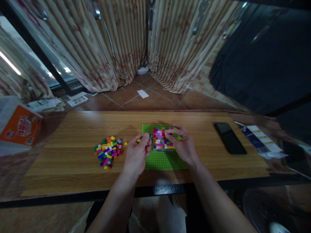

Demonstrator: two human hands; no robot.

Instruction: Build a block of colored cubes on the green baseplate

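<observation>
A green studded baseplate (160,160) lies on the wooden table in front of me. On it stands a block of many-coloured toy bricks (159,137), partly covered by my right hand. My right hand (182,142) reaches over this block from the right, thumb and forefinger bent together at its top; whatever is between them is too small to make out. Just left of the block, my left hand (138,152) is closed, with small bits of coloured toy bricks showing at its fingers. A heap of loose toy bricks (109,151) lies left of that hand.
A black phone (230,138) lies on the right of the wooden table (80,129). Papers (263,140) are beyond the right edge. A plastic box with an orange label (20,126) stands at the left. Striped curtains (116,42) hang behind the table.
</observation>
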